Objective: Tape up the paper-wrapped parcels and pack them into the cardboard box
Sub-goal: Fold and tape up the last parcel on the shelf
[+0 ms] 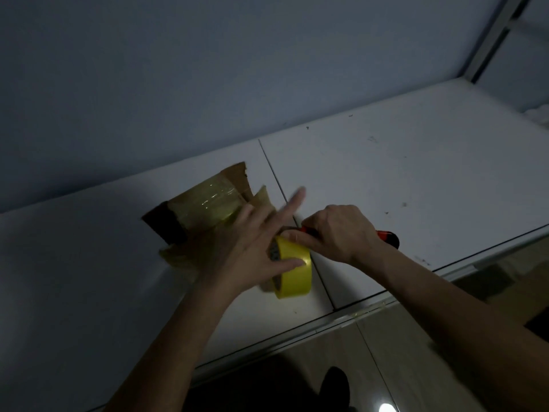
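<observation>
Nearest the bench's front edge, the left hand [252,248] holds the yellow tape roll [292,267] with thumb pressed and fingers splayed, the right hand [332,230] grips a red-handled cutter [386,237], and the parcel [205,209] behind looks partly taped, no box visible.

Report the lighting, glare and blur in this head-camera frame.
Head view: dim overall, bluish cast; glare spot on the floor at the bottom edge; sheen on the taped parcel; left hand fingertips motion-blurred; straight table edges tilt from the wide angle.
</observation>
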